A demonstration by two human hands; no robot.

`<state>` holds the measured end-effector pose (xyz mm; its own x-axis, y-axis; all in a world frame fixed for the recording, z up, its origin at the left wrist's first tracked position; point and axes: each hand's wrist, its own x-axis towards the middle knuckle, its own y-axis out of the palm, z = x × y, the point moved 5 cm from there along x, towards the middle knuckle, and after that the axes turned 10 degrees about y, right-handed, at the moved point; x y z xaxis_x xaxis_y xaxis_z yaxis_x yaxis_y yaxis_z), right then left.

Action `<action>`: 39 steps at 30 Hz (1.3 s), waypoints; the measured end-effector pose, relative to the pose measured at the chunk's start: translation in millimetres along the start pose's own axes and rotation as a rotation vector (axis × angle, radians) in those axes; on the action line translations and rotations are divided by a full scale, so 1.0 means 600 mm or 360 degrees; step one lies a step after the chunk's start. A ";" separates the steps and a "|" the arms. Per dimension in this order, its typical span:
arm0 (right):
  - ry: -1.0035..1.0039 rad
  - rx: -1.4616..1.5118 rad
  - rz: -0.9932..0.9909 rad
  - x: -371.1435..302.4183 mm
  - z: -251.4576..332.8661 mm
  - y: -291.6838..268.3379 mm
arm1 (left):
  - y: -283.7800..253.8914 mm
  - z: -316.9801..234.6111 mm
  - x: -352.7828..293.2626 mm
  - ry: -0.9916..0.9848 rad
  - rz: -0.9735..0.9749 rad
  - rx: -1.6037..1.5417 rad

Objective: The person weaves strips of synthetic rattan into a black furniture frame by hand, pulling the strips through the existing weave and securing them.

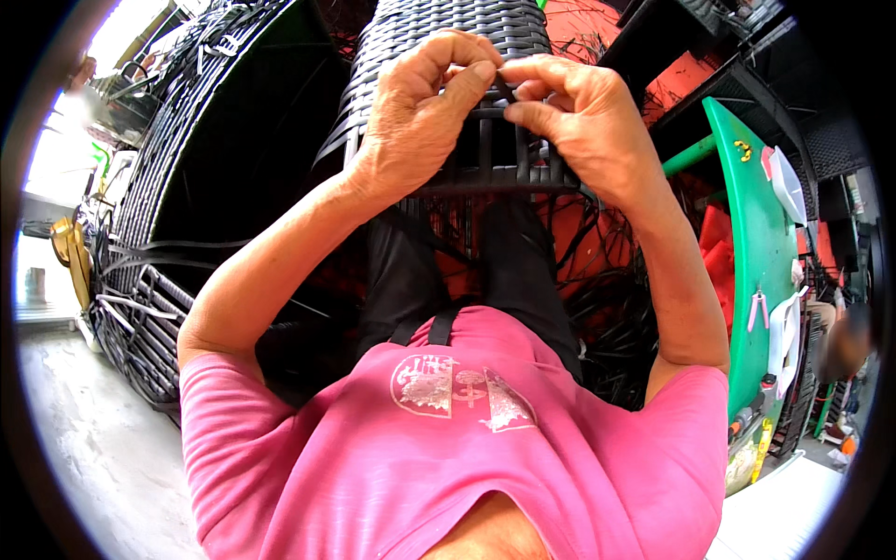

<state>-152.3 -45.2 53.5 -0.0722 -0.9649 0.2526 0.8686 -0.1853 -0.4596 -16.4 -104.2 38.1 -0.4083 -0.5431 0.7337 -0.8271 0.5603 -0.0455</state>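
Both of my hands meet over the near end of a dark woven wicker panel (448, 37) made of flat black strips. My left hand (425, 107) has its thumb and forefinger pressed together at the tips. Close beside it, my right hand (583, 117) is pinching a short black strip (504, 89) that runs between the two hands. Whether the left fingertips also grip that strip is hidden. Below the fingers, bare upright ribs and a wrapped bar (504, 177) form the open edge of the frame.
At left stands a large woven black piece (177, 149), with bundled strips (140, 317) below it. Loose strips litter the red floor (597, 252). On the right is a green board (747, 233) with pink-handled snips (758, 310). A person (845, 341) is at far right.
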 end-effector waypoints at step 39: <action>0.0276 -0.0006 0.0498 0.017 0.011 0.033 | -0.039 -0.007 -0.043 -0.0056 0.0037 0.0099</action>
<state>-132.8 -57.4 52.5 0.1147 -0.9922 -0.0488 0.8600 0.1238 -0.4950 14.9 -100.7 23.0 -0.4402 -0.5526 0.7077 -0.8391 0.5337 -0.1052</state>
